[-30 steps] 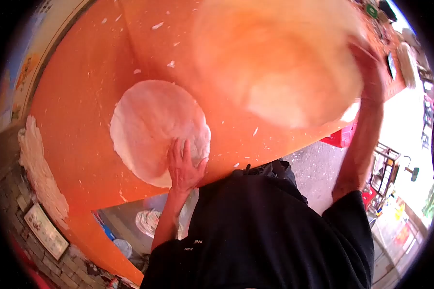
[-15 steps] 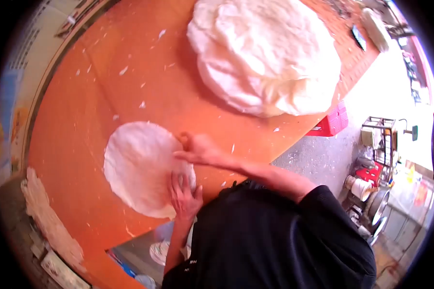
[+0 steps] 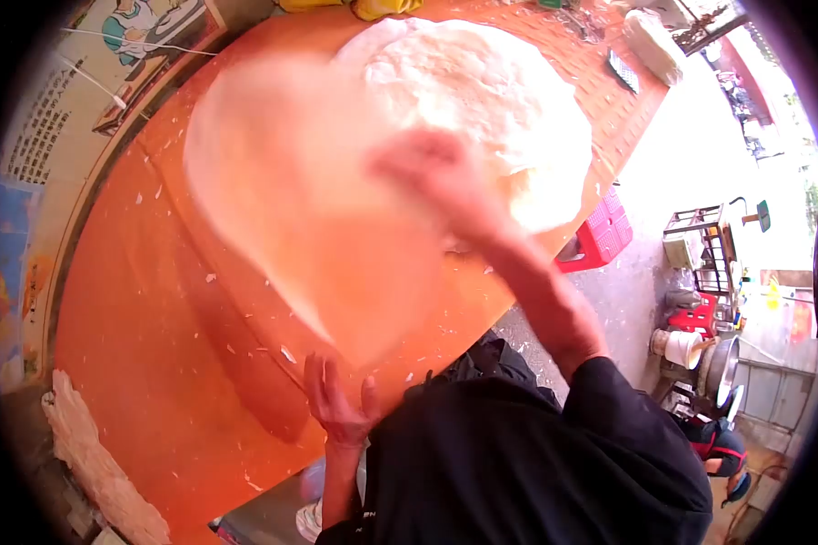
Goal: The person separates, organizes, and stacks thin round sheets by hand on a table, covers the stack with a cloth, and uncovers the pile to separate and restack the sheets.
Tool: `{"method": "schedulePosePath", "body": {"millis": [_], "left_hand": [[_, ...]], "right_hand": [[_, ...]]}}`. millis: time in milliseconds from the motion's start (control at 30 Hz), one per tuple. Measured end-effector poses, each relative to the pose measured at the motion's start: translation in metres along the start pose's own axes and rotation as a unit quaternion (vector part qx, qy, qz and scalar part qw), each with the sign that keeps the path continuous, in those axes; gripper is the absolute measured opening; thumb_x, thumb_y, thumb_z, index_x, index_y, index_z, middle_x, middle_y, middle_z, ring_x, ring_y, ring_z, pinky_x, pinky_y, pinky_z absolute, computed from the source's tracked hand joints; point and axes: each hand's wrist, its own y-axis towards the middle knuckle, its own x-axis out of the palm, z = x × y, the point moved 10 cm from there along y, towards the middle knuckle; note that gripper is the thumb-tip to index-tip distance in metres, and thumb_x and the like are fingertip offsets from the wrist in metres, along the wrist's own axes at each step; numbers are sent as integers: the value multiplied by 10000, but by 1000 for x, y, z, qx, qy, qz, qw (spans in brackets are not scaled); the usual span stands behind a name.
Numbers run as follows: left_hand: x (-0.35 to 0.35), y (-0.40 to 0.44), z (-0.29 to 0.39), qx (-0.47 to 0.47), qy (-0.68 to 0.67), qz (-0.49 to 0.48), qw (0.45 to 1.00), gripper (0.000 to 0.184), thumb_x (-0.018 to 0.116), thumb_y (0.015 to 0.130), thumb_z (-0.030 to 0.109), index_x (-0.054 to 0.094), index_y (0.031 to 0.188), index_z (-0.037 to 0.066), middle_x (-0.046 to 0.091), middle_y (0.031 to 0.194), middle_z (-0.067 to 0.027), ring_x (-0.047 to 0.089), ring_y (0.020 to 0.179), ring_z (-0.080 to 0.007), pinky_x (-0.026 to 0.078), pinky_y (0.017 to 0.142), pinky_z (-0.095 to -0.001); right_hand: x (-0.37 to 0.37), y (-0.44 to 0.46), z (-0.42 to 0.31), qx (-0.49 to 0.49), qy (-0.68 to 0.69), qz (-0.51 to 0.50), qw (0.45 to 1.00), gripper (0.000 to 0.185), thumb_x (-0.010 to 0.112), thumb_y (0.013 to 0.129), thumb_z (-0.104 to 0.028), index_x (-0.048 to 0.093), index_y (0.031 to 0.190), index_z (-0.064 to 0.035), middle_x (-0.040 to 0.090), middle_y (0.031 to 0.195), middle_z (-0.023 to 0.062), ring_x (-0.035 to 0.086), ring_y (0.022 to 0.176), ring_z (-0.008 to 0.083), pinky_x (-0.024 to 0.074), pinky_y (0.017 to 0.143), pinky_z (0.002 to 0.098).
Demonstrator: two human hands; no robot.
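A thin white round sheet (image 3: 273, 173), smeared by motion, hangs raised over the orange table (image 3: 154, 345). My right hand (image 3: 427, 168) is blurred at the sheet's right side; its fingers cannot be made out. Near the table's front edge, my left hand (image 3: 338, 395) has its fingers apart, just below the sheet's lower tip, with nothing in it. Behind my right hand lies a large pile of white sheets (image 3: 482, 82), partly covered by the raised one.
A phone-like object (image 3: 623, 71) and a pale roll (image 3: 653, 45) lie at the table's far right. Beside the table stands a red crate (image 3: 602, 232). Pots (image 3: 718, 368) and a rack are farther right. Another person (image 3: 723, 450) is at lower right. Whitish stuff (image 3: 100, 454) lines the left edge.
The small round sheet has left the table surface and is up in the air, swung toward the pile. My right hand has moved up and away; my left hand no longer rests on the sheet.
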Motion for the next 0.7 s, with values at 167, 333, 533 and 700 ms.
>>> {"method": "schedulePosePath", "body": {"millis": [167, 333, 533, 700], "left_hand": [[37, 7, -14, -36, -30, -77, 996, 567, 628, 845, 228, 457, 1290, -79, 449, 1316, -276, 436, 1240, -426, 377, 1033, -482], [58, 35, -21, -46, -25, -70, 996, 560, 653, 811, 191, 472, 1277, -60, 457, 1294, -270, 465, 1191, -434, 408, 989, -490], [74, 70, -25, -71, 33, -41, 996, 556, 652, 812, 178, 470, 1282, -59, 463, 1280, -262, 475, 1171, -430, 414, 982, -481], [131, 137, 25, -62, 33, -36, 997, 560, 659, 811, 182, 476, 1277, -67, 465, 1282, -262, 463, 1186, -432, 408, 990, -484]], "right_hand": [[-184, 5, 58, -11, 66, 224, 972, 258, 695, 837, -286, 655, 790, -36, 550, 608, 0, 462, 476, 99, 342, 439, 243], [-247, -6, 181, 180, 18, 193, 964, 429, 650, 855, -424, 654, 892, 3, 602, 610, 94, 561, 461, 166, 440, 430, 279], [-255, -9, 65, -24, -562, 181, 806, 511, 647, 830, -462, 653, 579, -17, 590, 511, 163, 573, 426, 312, 464, 455, 392], [-253, 85, 11, -270, -598, 186, 731, 579, 660, 809, -489, 590, 1218, -85, 580, 1177, 257, 556, 1092, 376, 430, 914, 469]]}}
